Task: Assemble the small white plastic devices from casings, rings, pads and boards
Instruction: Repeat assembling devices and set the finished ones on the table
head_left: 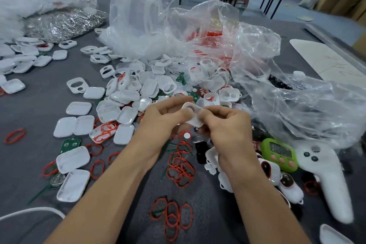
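Just above the grey table (25,156), over the scatter of red rings (181,166), both hands are pinching one white casing (193,114) between them — left hand (164,119) gripping its left end, right hand (225,125) curled on the right. Looks like the fitting step, pressing something into the shell, though I can't tell what's inside yet. Next move probably needs a ring or a green board (70,144) from the pile — and firm, even thumb pressure.

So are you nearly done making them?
Not nearly. A few devices by the green timer look finished. The left hand and right hand pinch one white casing. A big pile of loose casings and red rings waits.
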### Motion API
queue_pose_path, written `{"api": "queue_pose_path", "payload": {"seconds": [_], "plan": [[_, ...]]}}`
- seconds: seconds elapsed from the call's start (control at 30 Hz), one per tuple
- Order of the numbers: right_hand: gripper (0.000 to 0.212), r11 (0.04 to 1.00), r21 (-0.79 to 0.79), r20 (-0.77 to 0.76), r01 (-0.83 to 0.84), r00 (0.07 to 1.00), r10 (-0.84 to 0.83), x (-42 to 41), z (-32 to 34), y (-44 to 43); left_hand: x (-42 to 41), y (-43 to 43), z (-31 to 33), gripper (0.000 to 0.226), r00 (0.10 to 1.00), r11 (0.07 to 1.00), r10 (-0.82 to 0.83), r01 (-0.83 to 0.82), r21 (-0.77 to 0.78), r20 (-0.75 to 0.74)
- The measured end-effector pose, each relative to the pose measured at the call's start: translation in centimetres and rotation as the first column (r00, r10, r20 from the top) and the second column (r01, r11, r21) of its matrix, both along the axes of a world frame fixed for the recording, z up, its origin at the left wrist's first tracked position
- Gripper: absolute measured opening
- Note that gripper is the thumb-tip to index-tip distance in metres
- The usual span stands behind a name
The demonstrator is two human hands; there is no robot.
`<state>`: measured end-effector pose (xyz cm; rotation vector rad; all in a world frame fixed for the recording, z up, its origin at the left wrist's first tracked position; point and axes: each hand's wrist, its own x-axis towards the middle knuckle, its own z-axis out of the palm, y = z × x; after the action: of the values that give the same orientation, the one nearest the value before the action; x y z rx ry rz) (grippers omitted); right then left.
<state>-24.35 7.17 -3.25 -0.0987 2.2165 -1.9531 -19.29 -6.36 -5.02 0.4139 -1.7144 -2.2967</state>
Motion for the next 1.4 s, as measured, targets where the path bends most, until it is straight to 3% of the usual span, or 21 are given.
{"api": "queue_pose_path", "payload": {"seconds": [0.07,0.13,0.27,0.4,0.5,0.6,0.7,0.8,0.87,0.97,1.03,1.13,1.27,1.33,1.4], "plan": [[0.025,0.978,-0.209,0.187,0.024,0.982,0.016,-0.2,0.3,0.2,0.2,-0.1,0.2,0.048,0.990,0.990,-0.127,0.130,0.054,-0.054],[0.011,0.931,-0.363,0.328,0.042,0.941,0.086,-0.1,0.6,-0.1,0.3,0.2,0.3,0.053,0.976,0.975,-0.180,0.193,0.110,-0.118],[0.011,0.905,-0.423,0.351,0.053,0.930,0.110,0.4,0.6,-0.7,0.1,0.2,0.3,0.049,0.974,0.940,-0.165,0.203,0.274,-0.156],[0.031,0.976,-0.220,0.195,-0.010,0.979,0.054,0.4,0.4,-0.8,0.1,-0.3,0.3,0.044,0.963,0.908,-0.210,0.256,0.332,-0.169],[0.034,0.996,-0.066,0.097,-0.052,0.994,0.059,0.0,0.6,-0.2,0.0,-0.8,0.3,0.044,0.956,0.882,-0.246,0.288,0.373,-0.158],[0.057,0.996,0.087,0.015,0.032,0.999,-0.034,-1.1,1.1,0.8,0.3,-1.9,0.5,0.043,0.955,0.843,-0.249,0.295,0.450,-0.160],[0.039,0.952,0.278,-0.189,0.127,0.979,-0.076,-2.9,1.7,0.3,0.6,-3.1,0.7,0.044,0.966,0.803,-0.205,0.257,0.537,-0.155],[0.019,0.827,0.552,-0.391,0.109,0.909,0.141,-5.3,2.4,-2.2,0.7,-3.9,0.8,0.043,0.971,0.767,-0.175,0.236,0.597,-0.160],[0.020,0.691,0.722,-0.346,0.029,0.880,0.325,-7.2,2.4,-4.2,0.8,-4.1,0.8,0.043,0.972,0.760,-0.164,0.233,0.607,-0.168],[0.018,0.389,0.921,-0.178,-0.035,0.849,0.498,-9.5,1.6,-6.3,0.8,-4.3,0.8,0.043,0.974,0.756,-0.150,0.222,0.615,-0.168],[0.016,0.315,0.948,-0.147,-0.033,0.836,0.530,-10.0,1.3,-6.7,0.7,-4.4,0.8,0.043,0.976,0.751,-0.143,0.215,0.624,-0.164],[0.013,0.388,0.921,-0.246,0.022,0.807,0.536,-9.7,1.2,-6.1,0.8,-4.6,0.9,0.044,0.980,0.754,-0.132,0.198,0.626,-0.151],[0.024,0.731,0.679,-0.395,0.061,0.870,0.295,-8.2,1.7,-3.7,0.8,-4.7,1.1,0.050,0.986,0.764,-0.111,0.166,0.623,-0.127],[0.025,0.867,0.496,-0.303,-0.039,0.928,0.215,-6.6,1.9,-2.3,0.8,-4.8,1.2,0.054,0.988,0.752,-0.092,0.152,0.642,-0.126],[0.032,0.924,0.290,-0.119,-0.251,0.948,0.295,-4.7,1.7,-1.3,0.9,-4.9,1.3,0.055,0.988,0.741,-0.084,0.150,0.654,-0.130]]}}
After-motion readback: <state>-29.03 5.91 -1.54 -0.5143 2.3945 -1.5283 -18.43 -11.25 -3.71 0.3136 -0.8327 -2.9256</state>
